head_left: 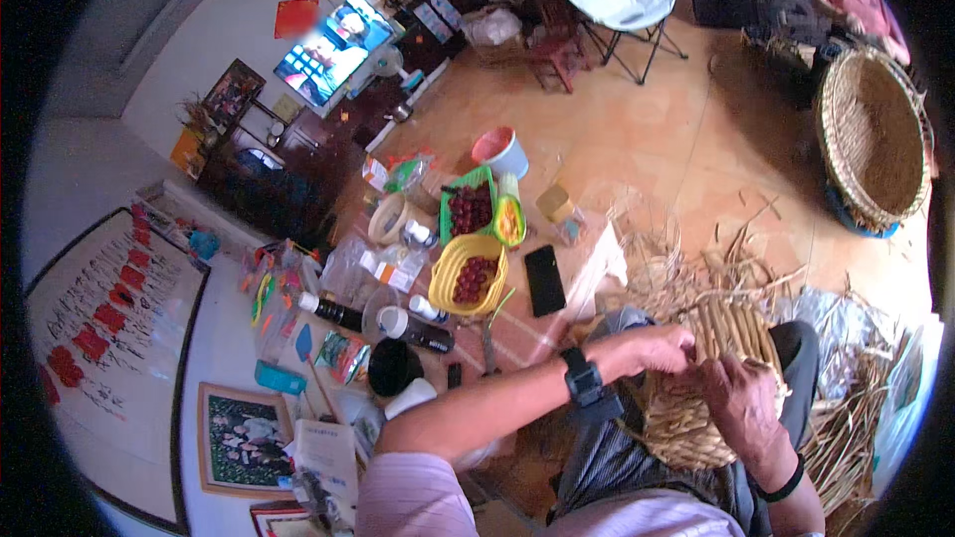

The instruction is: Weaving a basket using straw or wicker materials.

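Note:
On my lap rests a woven straw piece [686,435], made of thick tan plaited coils. Its upper part fans out beyond my fingers. My left hand [659,348] comes in from the left, a dark watch on its wrist, and pinches the straw near the middle of the weave. Close beside it, my right hand [741,400], with a black band at the wrist, is closed on the straw too, knuckles up. The fingertips of both hands nearly meet, and the exact strand between them is too small to make out.
Loose straw [741,264] litters the floor ahead, and a bundle of strands [846,438] lies at right by plastic sheeting. A low table at left holds a black phone [544,280], a yellow basket [446,276] of red fruit and bottles. A large woven basket [875,139] stands far right.

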`<state>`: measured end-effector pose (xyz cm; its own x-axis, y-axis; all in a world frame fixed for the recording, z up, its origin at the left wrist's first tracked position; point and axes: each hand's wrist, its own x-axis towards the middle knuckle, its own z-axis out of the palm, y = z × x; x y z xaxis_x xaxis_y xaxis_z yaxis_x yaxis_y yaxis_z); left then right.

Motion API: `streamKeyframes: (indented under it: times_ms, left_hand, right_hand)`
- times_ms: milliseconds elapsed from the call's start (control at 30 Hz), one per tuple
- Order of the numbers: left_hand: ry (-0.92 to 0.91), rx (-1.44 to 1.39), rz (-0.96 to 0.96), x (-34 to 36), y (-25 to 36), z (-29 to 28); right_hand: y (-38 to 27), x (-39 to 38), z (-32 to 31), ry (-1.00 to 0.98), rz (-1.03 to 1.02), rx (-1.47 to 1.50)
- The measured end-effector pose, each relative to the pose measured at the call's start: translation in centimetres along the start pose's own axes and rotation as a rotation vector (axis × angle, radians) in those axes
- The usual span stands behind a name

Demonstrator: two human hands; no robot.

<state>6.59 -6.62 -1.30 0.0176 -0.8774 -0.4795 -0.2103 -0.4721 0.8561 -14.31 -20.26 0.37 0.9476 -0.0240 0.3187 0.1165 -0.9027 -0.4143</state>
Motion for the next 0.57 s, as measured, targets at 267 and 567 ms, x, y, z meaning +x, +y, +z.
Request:
streamKeyframes:
  times_ms: [267,567]
  left_hand:
    - [0.269,0.13,0.122,-0.6,-0.5,-1.2]
    - [0.072,-0.028,0.144,-2.6,0.0,-1.5]
  right_hand:
    - [-0.2,1.7,-0.9,0.057,-0.009,0.022]
    - [3.7,-4.0,-6.0,0.229,0.25,-0.335]
